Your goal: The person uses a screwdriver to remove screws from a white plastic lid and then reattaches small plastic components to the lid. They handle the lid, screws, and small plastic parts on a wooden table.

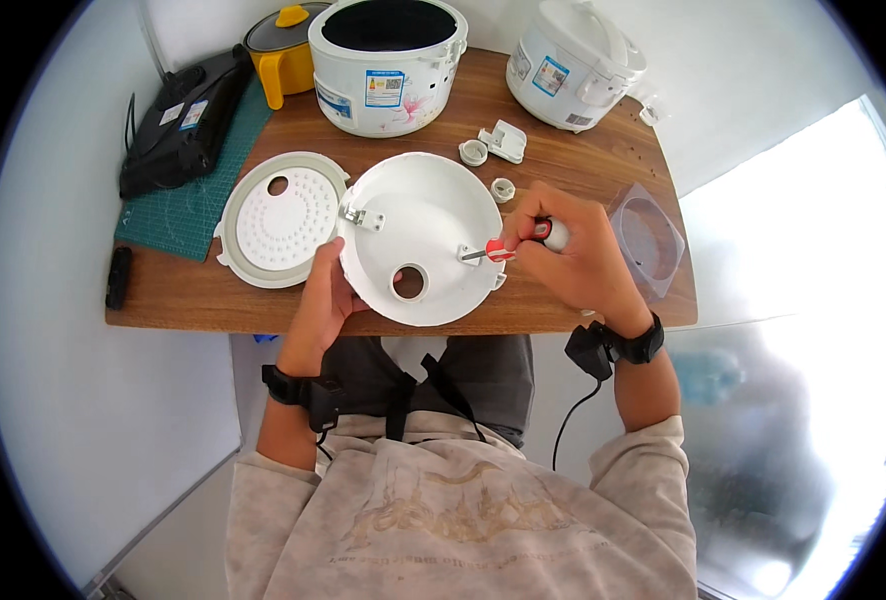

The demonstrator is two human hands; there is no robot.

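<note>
A white round rice cooker lid shell [418, 215] rests hollow side up near the table's front edge. My left hand [331, 295] grips its left rim, the thumb on top and the other fingers partly hidden beneath. In my right hand [575, 245] is a screwdriver [501, 249] with a red and white handle. Its tip meets a small bracket on the right inside of the shell. A metal hinge piece [365, 218] sits at the shell's left inside. Left of the shell lies a white inner lid plate [285, 220] with many small dimples and one round hole.
Behind stand an open rice cooker body [388, 75], a closed rice cooker [575, 70] and a yellow pot [285, 55]. Small white plastic parts [504, 141] lie beyond the shell. A clear plastic container [647, 240] is at right; a black case [183, 125] sits on a green cutting mat [168, 228].
</note>
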